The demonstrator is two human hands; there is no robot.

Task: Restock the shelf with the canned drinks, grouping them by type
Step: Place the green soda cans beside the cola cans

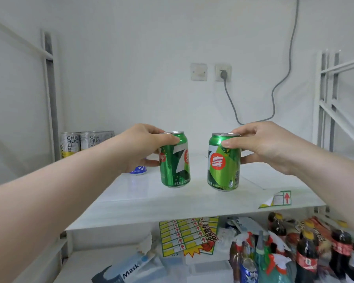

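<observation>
My left hand grips a green 7up can near its top, just above the white shelf. A second green 7up can is held the same way in my right hand, a short gap to the right. Both cans are upright over the middle of the shelf; I cannot tell whether their bases touch it. Silver Chahuo Li cans stand at the shelf's back left. A blue can shows partly behind my left hand.
A green price label lies at the shelf's front right edge. Below are cola bottles, a mask box and sheets of price tags. White rack posts flank the shelf, and a grey cable hangs from a wall socket.
</observation>
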